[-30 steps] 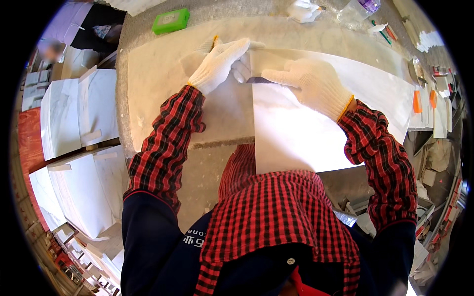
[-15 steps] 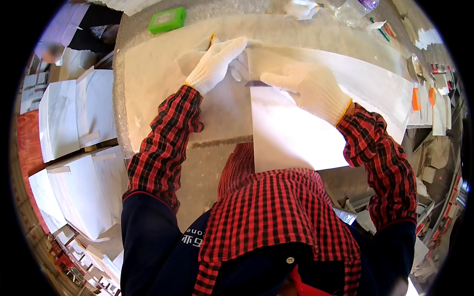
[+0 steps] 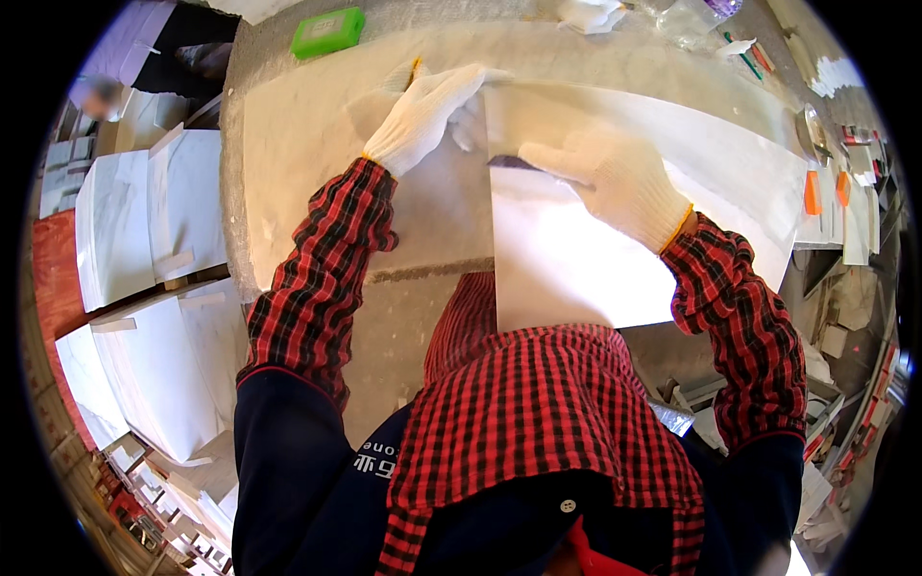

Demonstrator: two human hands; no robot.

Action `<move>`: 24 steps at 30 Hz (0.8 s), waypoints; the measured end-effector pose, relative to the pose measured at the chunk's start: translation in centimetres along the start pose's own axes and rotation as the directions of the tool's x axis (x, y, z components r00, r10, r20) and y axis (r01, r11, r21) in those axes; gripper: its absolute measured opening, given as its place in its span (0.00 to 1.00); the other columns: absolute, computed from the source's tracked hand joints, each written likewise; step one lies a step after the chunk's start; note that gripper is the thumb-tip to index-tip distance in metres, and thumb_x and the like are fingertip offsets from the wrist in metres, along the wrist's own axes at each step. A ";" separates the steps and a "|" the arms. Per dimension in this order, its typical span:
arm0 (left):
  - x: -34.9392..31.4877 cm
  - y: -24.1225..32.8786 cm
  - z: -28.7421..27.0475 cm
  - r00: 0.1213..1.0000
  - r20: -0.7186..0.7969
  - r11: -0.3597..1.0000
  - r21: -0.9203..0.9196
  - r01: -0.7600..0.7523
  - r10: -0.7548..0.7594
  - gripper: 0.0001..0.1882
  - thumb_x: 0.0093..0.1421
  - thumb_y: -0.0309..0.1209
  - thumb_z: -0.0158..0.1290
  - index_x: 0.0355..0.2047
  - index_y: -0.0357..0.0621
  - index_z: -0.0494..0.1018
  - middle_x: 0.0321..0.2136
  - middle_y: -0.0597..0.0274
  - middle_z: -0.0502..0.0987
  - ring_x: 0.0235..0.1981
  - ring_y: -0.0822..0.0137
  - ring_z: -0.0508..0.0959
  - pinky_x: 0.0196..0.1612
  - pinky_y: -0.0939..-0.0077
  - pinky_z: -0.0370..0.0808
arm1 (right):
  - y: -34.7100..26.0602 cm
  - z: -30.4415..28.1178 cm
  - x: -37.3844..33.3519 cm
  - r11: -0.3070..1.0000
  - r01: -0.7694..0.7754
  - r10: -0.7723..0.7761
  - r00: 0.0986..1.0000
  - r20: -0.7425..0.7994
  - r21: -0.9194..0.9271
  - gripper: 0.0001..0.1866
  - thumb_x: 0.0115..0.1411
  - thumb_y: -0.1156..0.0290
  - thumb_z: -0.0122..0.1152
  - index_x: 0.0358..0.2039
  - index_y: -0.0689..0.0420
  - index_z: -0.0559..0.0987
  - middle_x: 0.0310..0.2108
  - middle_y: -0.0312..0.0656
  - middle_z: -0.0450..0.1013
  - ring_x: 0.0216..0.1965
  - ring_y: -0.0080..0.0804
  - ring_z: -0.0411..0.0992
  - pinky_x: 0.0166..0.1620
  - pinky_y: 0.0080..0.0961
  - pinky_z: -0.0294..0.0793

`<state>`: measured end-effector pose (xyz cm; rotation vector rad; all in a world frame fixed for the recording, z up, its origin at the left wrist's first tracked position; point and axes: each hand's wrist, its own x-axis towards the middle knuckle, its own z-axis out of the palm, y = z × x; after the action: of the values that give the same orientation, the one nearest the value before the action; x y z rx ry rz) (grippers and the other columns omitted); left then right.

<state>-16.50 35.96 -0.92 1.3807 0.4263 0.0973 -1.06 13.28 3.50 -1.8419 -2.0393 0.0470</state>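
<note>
A glossy white stone slab [image 3: 576, 298] lies over a larger marbled slab [image 3: 317, 202], its left edge running toward me. My left hand [image 3: 427, 120], in a white knit glove, is at that slab's far left corner. Its fingers are apart, the forefinger stretched along the corner and the others hanging lower. My right hand [image 3: 624, 187], gloved too, is closed over the glossy slab. From its fingertips a thin, dark, flat piece [image 3: 511, 161] reaches to the slab's left edge; its kind is unclear. The right palm side is hidden.
A green box [image 3: 327, 33] and a spare white glove [image 3: 590, 14] lie at the far side. Clear plastic wrap [image 3: 687, 24] and orange-handled tools [image 3: 812, 192] are at the right. White slabs [image 3: 154, 211] stand at the left, a person [image 3: 101, 96] beyond them.
My right hand and the dark piece have shifted slightly to the right along the slab. My left hand stays at the corner; the whole view has moved a little.
</note>
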 end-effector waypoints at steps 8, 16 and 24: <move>-0.1 0.3 0.3 1.000 -0.007 1.000 0.017 0.010 -0.010 0.26 0.75 0.48 0.47 0.60 0.41 0.77 0.26 0.73 0.69 0.24 0.75 0.75 0.28 0.79 0.75 | -0.4 -0.7 -0.1 0.998 -0.060 0.060 0.987 0.148 -0.005 0.19 0.60 0.75 0.59 0.50 0.42 0.84 0.40 0.42 0.81 0.40 0.45 0.78 0.40 0.40 0.77; 0.3 -0.6 -0.3 1.000 -0.023 1.000 -0.018 0.013 -0.013 0.25 0.76 0.47 0.46 0.58 0.41 0.78 0.29 0.66 0.74 0.27 0.72 0.79 0.29 0.77 0.76 | 2.7 -1.9 3.0 0.978 -0.028 0.039 0.998 -0.053 0.204 0.24 0.61 0.75 0.64 0.57 0.43 0.83 0.30 0.44 0.75 0.33 0.45 0.75 0.37 0.36 0.74; 0.0 0.0 0.0 1.000 -0.007 0.999 -0.036 0.012 -0.013 0.30 0.76 0.50 0.43 0.61 0.38 0.76 0.31 0.70 0.76 0.28 0.76 0.74 0.30 0.78 0.73 | 3.1 -1.7 4.4 0.986 0.012 -0.023 0.998 0.063 0.164 0.20 0.60 0.73 0.64 0.52 0.41 0.85 0.33 0.42 0.78 0.36 0.44 0.78 0.39 0.38 0.75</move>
<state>-16.52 35.96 -0.90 1.3429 0.4373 0.0994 2.10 17.59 5.35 -1.7426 -2.0289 0.2643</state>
